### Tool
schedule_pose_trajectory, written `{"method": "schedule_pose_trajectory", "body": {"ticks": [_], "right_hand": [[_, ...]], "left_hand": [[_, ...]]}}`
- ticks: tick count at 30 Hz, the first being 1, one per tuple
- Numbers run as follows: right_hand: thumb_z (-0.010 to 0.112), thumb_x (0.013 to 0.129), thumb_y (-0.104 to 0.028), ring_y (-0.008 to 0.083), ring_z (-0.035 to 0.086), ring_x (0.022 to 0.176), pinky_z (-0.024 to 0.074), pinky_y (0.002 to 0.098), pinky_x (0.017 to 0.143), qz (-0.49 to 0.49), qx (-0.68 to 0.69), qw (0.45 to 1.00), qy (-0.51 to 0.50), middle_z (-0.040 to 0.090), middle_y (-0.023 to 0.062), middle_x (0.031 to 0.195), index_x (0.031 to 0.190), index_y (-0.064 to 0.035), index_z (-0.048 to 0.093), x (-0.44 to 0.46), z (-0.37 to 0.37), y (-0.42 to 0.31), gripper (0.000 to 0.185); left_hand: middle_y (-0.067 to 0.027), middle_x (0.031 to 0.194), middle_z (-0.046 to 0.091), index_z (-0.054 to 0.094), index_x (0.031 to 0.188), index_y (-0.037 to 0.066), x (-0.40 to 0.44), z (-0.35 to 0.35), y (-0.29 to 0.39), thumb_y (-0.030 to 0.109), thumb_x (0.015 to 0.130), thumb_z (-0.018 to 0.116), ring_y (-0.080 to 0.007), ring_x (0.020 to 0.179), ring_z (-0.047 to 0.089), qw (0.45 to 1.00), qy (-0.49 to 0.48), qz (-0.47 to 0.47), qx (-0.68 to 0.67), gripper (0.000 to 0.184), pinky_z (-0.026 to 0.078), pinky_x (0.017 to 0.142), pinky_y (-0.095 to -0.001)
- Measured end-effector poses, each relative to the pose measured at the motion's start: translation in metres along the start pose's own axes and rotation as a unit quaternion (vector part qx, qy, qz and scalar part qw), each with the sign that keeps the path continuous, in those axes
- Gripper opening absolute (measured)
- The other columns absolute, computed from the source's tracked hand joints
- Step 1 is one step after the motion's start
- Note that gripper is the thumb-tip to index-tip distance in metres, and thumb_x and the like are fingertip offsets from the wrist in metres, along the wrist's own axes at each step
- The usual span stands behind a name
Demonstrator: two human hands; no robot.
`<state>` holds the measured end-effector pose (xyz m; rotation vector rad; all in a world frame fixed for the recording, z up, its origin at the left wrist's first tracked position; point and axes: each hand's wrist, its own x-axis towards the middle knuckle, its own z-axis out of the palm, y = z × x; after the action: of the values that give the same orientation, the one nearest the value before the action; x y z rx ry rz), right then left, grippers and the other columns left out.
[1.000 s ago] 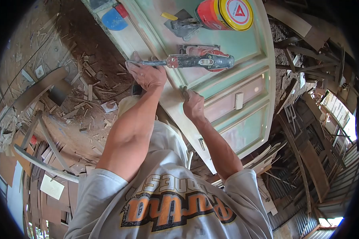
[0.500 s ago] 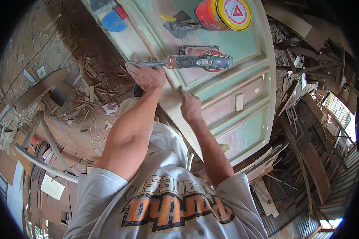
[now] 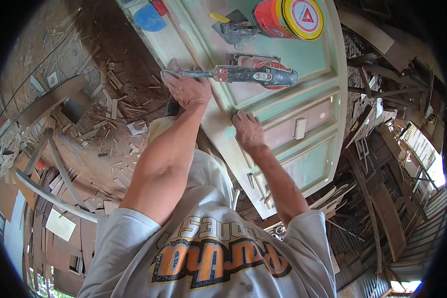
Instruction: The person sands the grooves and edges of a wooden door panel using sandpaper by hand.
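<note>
Panelled Door on Its Face, Both Hands on the Near Frame

At far left, wood scraps litter a brown dirt floor. A curved wooden strip stands out over this area, with a pale square sheet lying just beyond it among stacked boards.

The panelled door, cream-framed with pale green and pinkish panels, lies flat in front of the person and occupies the centre. On its upper left part rests a blue scraper, with a red piece against it.

The left hand is at the door's near edge. Its thumb and fingers appear apart; the narrow grey end of a power tool passes over them. Whether they close on that end cannot be determined. The tool's dark and red body lies across the door, to the right of this hand.

Above the tool are a yellow piece and a dark flat-bladed tool. The right hand is on the near frame, fingers bent and tips down; whether anything is under them cannot be determined.

Further right, a red and yellow can is on the upper panel, and a pale block is on the middle panel. Long boards lean in the clutter at far right.
</note>
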<state>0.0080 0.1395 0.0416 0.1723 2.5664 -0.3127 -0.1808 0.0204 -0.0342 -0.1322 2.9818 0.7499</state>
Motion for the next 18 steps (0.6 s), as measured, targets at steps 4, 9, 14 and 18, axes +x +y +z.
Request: {"method": "schedule_pose_trajectory", "body": {"ticks": [4, 9, 14, 18], "right_hand": [[0.061, 0.094, -0.008, 0.0456, 0.070, 0.105, 0.0573, 0.0584, 0.091, 0.160, 0.177, 0.970, 0.052, 0.071, 0.0175, 0.119, 0.113, -0.0073, 0.074, 0.008, 0.011, -0.034, 0.023], [0.054, 0.108, -0.016, 0.0499, 0.072, 0.105, 0.0552, 0.0569, 0.093, 0.354, 0.391, 0.843, 0.104, 0.075, 0.0256, 0.108, 0.118, -0.0071, 0.079, 0.038, 0.007, -0.051, 0.028], [0.057, 0.104, -0.009, 0.0502, 0.071, 0.107, 0.0553, 0.0573, 0.093, 0.269, 0.331, 0.882, 0.199, 0.071, 0.0296, 0.113, 0.125, -0.0021, 0.073, 0.070, 0.007, -0.076, 0.028], [0.055, 0.097, -0.001, 0.0487, 0.072, 0.108, 0.0587, 0.0597, 0.094, 0.220, 0.239, 0.945, 0.043, 0.070, 0.0255, 0.120, 0.126, -0.0047, 0.067, 0.037, 0.014, -0.042, 0.032]], "left_hand": [[-0.0356, 0.158, 0.042, 0.039, 0.164, -0.003, 0.000, 0.000, 0.000, 0.037, 0.099, 0.067, -0.0548, 0.151, 0.035, 1.000, 0.008, 0.010, -0.004, 0.081, 0.030, 0.127, -0.0610], [-0.0392, 0.158, 0.035, 0.035, 0.166, -0.002, 0.005, 0.004, -0.002, 0.039, 0.099, 0.066, -0.0579, 0.150, 0.034, 1.000, -0.011, 0.008, -0.011, 0.084, 0.031, 0.127, -0.0630], [-0.0386, 0.157, 0.038, 0.036, 0.165, -0.002, 0.001, 0.007, -0.005, 0.037, 0.099, 0.066, -0.0577, 0.150, 0.034, 1.000, 0.013, 0.016, 0.004, 0.083, 0.031, 0.126, -0.0642], [-0.0395, 0.156, 0.040, 0.037, 0.164, -0.003, 0.001, 0.003, -0.003, 0.038, 0.100, 0.066, -0.0586, 0.148, 0.035, 1.000, 0.005, 0.026, -0.003, 0.082, 0.031, 0.126, -0.0654]]}}
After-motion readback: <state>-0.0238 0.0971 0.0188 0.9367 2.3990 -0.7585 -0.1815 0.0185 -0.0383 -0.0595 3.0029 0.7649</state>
